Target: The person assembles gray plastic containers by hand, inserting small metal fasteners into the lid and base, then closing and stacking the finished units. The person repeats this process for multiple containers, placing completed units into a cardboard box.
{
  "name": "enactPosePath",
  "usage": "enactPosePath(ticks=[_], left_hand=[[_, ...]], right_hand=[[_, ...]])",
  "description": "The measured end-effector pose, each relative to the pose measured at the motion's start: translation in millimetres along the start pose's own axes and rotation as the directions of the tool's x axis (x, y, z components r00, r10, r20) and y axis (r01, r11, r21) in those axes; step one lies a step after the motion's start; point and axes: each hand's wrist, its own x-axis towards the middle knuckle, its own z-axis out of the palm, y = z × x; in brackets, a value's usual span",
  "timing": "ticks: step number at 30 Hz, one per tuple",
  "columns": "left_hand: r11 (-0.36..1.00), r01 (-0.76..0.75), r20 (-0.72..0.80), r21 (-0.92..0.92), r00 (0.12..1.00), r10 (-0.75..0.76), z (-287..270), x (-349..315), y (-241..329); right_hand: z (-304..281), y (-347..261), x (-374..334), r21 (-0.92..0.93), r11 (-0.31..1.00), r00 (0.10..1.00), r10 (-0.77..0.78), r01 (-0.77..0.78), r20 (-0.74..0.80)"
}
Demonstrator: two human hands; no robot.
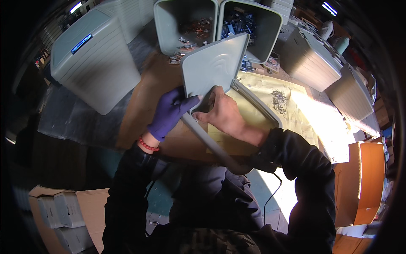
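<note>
1. A pale grey-green plastic lid panel with rounded corners (211, 59) stands raised and tilted, in front of the person, over the near part of the worktable.
2. Its grey plastic rectangular frame (213, 148) reaches from the panel's lower edge toward the person's lap, one long side on each side of the right forearm.
3. The left hand, in a purple glove (167, 112), grips the corner where panel and frame meet, its thumb laid across the near face.
4. The bare right hand (228, 112) is partly closed at the same corner, fingers bent against the panel's lower part; whether it pinches a small part, I cannot tell.
5. A red beaded bracelet (149, 145) circles the left wrist.
6. Beneath the frame lies a creased yellow paper sheet (253, 89), with a scatter of small dark metal pieces (279, 101) to the right.
7. Behind the panel, two open grey-green plastic bins lie side by side: the left bin (163, 36) holds coppery pieces (202, 28), the right bin (275, 31) dark blue ones.
8. Farther left stands a tall ribbed grey-green bin (97, 70) with a blue label (81, 44).
9. At the lower left, an open brown cardboard box (94, 211) contains grey containers (69, 211).
</note>
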Motion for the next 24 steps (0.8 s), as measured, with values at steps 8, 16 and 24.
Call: enactPosePath(ticks=[8,16,24], left_hand=[[0.888,-0.267,0.122,0.374,0.964,0.238,5,6,-26],[0.946,-0.179,-0.009,0.272,0.982,0.189,0,5,-23],[0.987,-0.049,-0.078,0.155,0.995,0.062,0,1,-9]], right_hand=[[-157,60,4,-0.059,0.953,0.936,-0.303,0.297,-0.178],[-165,147,-25,-0.159,0.977,0.99,-0.138,0.143,0.041],[-138,129,-24,-0.454,0.891,1.0,-0.011,0.006,-0.009]])
